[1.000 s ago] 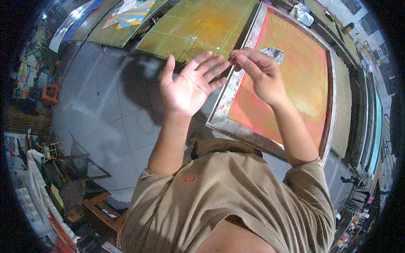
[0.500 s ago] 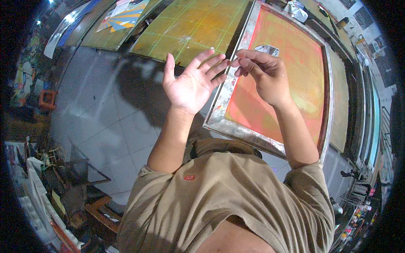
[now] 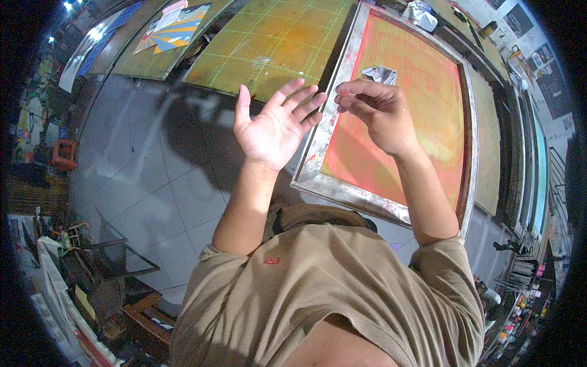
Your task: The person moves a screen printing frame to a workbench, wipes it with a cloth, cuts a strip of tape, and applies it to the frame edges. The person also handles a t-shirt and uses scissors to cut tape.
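Observation:
My left hand [image 3: 269, 131] is raised with its palm toward me and the fingers spread, holding nothing. Beside it, my right hand [image 3: 382, 113] is held up over a framed screen [image 3: 400, 153], thumb and fingers curled together in a loose pinch. Whatever might be between those fingertips is too small to make out. The screen has a pale, paint-stained frame and a mesh tinted orange, yellow and pink. A crumpled grey-white cloth [image 3: 380, 74] shows just behind my right hand, on the screen.
Left of the screen stands a yellow-green board [image 3: 263, 46] with a bright line grid. Farther left, colourful printed sheets [image 3: 174, 27] lie on another board. An orange plastic stool [image 3: 64, 154] and a chair [image 3: 131, 263] stand on the tiled floor [image 3: 147, 202]. Several small bottles [image 3: 520, 306] line the lower right.
My hands have drawn slightly apart, with the right hand a little lower. The surroundings have shifted slightly in view. The left hand stays spread and the right stays pinched.

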Demonstrator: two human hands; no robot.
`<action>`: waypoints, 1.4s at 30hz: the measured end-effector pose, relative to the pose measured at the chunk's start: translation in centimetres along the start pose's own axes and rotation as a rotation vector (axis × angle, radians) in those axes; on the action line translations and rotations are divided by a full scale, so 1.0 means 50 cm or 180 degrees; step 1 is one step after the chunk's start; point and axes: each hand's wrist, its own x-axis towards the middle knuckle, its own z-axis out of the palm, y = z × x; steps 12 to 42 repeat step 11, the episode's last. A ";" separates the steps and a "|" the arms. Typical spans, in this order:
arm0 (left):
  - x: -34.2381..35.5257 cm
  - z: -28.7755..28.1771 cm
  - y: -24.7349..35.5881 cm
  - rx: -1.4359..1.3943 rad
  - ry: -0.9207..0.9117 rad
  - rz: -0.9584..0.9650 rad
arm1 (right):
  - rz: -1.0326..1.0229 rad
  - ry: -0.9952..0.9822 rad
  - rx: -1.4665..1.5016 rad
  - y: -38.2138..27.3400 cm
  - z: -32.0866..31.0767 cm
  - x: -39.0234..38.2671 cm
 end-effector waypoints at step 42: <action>-0.013 -0.007 0.013 0.0008 0.0282 0.0116 | 0.0629 -0.0488 0.0142 -0.010 -0.006 0.003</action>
